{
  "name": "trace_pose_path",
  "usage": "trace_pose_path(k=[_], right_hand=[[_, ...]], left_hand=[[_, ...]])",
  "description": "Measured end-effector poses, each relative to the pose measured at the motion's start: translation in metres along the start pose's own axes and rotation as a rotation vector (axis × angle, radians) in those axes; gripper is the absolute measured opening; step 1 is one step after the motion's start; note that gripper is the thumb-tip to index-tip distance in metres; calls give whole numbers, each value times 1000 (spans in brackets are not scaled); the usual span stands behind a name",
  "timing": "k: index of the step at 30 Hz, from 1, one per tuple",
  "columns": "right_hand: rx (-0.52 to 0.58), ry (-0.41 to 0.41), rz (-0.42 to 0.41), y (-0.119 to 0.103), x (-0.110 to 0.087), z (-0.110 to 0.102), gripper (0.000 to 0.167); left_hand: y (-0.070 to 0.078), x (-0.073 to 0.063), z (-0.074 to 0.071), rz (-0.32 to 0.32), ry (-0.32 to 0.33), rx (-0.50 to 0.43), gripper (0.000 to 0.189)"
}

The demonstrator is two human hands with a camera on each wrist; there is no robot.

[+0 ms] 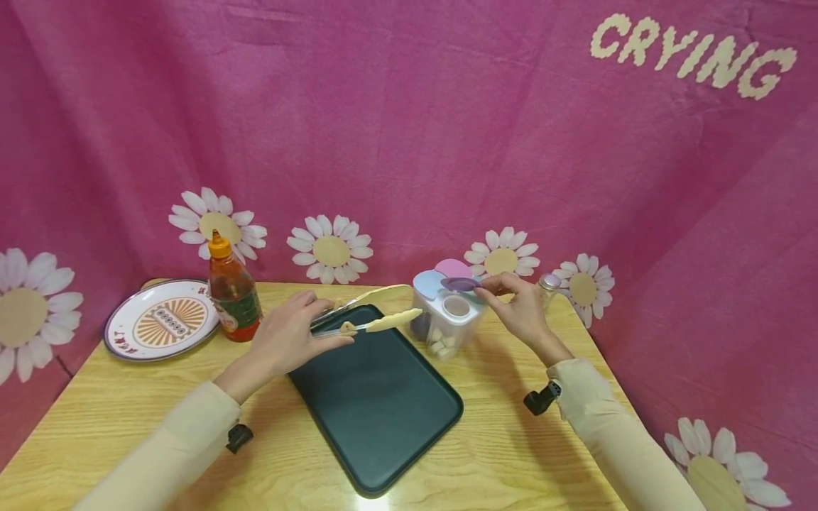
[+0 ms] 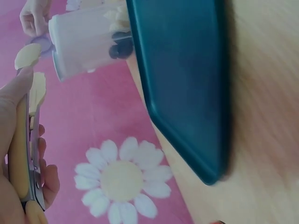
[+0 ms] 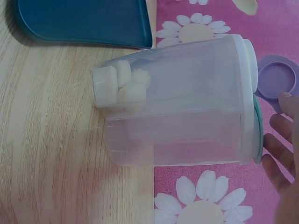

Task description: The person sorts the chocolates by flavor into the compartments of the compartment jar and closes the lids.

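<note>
My left hand (image 1: 287, 341) grips a pair of tongs (image 1: 377, 323) with cream-yellow tips. The tips are spread apart and point right, above the dark baking tray (image 1: 383, 404). At the back right, my right hand (image 1: 520, 312) pinches a purple lid (image 1: 461, 284), raised off the round hole in a clear divided container (image 1: 445, 330). Blue and pink lids cover other parts of its top; a green lid (image 3: 258, 130) shows in the right wrist view. Through the wall I see white chunks (image 3: 124, 86) at the bottom of one compartment and dark pieces (image 2: 121, 46) in another.
A white plate (image 1: 121, 323) with an orange sunburst print lies at the back left, beside a red sauce bottle (image 1: 233, 291) with an orange cap. Behind the right hand stands a small shaker (image 1: 548, 287). A pink flowered cloth (image 1: 409, 142) hangs behind the wooden table (image 1: 511, 454).
</note>
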State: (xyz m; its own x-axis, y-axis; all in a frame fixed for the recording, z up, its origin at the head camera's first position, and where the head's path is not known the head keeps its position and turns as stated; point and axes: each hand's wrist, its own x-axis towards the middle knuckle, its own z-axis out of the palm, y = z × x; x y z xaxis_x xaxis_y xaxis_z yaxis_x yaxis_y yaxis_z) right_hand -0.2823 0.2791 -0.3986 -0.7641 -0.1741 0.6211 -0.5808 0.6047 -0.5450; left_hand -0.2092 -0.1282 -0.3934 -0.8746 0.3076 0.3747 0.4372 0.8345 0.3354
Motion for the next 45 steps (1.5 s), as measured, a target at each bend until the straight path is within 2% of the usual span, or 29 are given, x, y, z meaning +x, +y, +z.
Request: trace_pose_path(k=[9,15,19,24,28,32,39,41,45], right_hand=[[-5,3,-8,3,0,1,9],[-3,5,-4,3,0,0,9],[5,-3,-5,4,0,1,9],[6,-1,-13,4,0,1,9],[4,4,-16,4,-1,1,9],[-3,5,-14,4,-1,1,9],[0,7,-14,5,-1,1,9],[0,7,-15,5,-1,1,9],[0,3,-13,5,0,1,10]], left_hand=[[-32,-36,-5,-64,53,15,73],[-52,-56,-7,-138,22,26,83],[-64,-72,-7,-154,6,55,90],[-78,-92,-9,-183,-47,86,96],[-89,-107,-13,-170,-54,150,94],[-103,-124,-16,-146,-9,207,90],[-125,-150,-20,-131,59,238,88],[-130,-156,-21,-152,47,239,90],[-137,-163,-23,-208,-27,245,94]])
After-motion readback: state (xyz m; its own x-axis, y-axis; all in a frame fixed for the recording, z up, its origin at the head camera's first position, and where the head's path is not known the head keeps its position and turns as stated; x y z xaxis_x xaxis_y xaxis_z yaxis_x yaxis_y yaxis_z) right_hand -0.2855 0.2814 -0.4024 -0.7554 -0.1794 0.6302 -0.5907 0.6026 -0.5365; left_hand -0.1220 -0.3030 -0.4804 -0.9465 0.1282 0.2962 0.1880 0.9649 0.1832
